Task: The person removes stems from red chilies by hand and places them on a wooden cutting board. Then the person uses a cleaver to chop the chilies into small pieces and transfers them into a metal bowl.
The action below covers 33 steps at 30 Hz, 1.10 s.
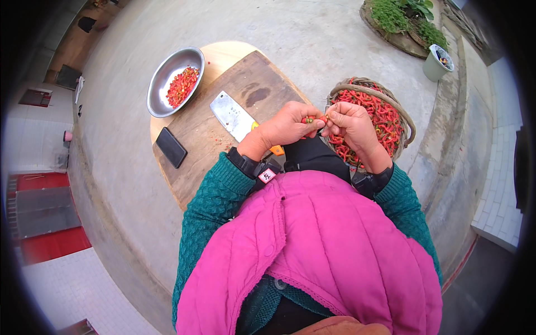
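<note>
My left hand (289, 121) is closed around several red chili peppers (309, 120) with green stem ends. Against them, my right hand (354, 123) pinches a small part at the pepper ends with thumb and forefinger. Under and beyond the right hand stands a wicker basket (408, 121) full of red chilies. A cleaver (231, 115) lies flat on the wooden cutting board (272, 75), its yellow-orange handle partly hidden by my left wrist. Chopped red chilies (183, 87) lie in a metal bowl (157, 90) at the board's far left.
A black smartphone (171, 147) lies on the board's left edge, near scattered chili bits and seeds. The board rests on a light wooden round table (222, 50). Beyond the basket stand a lined waste bin (435, 67) and a plant bed (393, 25) on the concrete ground.
</note>
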Motion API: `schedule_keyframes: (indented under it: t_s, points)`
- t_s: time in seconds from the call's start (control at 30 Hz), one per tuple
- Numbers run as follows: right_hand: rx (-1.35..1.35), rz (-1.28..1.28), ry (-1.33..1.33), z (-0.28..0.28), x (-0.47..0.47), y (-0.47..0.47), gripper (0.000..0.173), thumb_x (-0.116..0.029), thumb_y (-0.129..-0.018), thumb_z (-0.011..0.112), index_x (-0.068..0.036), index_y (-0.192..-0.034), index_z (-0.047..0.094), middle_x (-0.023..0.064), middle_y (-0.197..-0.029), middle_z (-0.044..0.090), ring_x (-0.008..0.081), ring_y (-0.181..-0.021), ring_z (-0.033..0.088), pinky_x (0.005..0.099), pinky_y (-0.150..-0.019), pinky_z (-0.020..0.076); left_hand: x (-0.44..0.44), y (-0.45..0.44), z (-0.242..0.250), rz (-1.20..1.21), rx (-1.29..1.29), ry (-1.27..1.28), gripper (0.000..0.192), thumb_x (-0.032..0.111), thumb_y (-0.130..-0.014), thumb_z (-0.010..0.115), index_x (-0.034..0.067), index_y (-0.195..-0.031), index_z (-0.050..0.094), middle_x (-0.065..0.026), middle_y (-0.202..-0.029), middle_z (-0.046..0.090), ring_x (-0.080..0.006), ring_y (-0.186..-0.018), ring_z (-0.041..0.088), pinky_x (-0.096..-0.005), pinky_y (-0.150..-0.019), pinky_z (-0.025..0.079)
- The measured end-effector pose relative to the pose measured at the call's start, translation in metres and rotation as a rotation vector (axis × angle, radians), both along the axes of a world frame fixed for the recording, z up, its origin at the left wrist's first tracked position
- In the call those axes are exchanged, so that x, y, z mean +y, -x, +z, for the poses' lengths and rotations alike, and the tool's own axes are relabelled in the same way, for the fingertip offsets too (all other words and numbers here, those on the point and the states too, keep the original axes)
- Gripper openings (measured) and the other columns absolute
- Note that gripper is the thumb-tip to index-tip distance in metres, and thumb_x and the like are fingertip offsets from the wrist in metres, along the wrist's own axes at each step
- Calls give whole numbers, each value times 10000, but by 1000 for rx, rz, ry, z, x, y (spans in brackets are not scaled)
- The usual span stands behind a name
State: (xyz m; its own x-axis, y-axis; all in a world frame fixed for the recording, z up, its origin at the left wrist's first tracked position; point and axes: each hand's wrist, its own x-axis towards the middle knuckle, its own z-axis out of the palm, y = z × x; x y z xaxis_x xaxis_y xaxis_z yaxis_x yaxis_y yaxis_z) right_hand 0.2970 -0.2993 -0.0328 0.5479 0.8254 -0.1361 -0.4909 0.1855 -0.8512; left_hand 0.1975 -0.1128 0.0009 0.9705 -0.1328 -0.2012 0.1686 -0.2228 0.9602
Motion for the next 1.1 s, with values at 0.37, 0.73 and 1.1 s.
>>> schedule_keyframes:
  t_s: [0.37, 0.73, 1.1]
  points:
    - [-1168, -74, 1481, -78, -200, -66, 189, 21, -757, 557, 0, -899, 679, 242, -930, 665, 433, -883, 631, 470, -758, 519, 7, 1, -4, 151, -43, 626, 150, 160, -1015, 536, 13, -1001, 567, -107, -853, 624, -236, -847, 650, -382, -722, 553]
    - [-973, -123, 1487, -200, -160, -61, 195, -225, -792, 651, -58, -853, 731, 186, -892, 698, 368, -870, 674, 457, -798, 535, 0, -16, -8, 431, 131, 555, 300, 216, -998, 585, 102, -751, 458, 20, -574, 359, -91, -462, 358, -256, -413, 303]
    - [-404, -594, 958, -189, -172, -93, 158, -131, -888, 657, 16, -870, 714, 106, -687, 687, 171, -694, 685, 314, -611, 555, 4, -19, -19, 439, 152, 597, 160, 153, -976, 602, 0, -929, 606, -3, -575, 443, -79, -439, 359, -241, -394, 274]
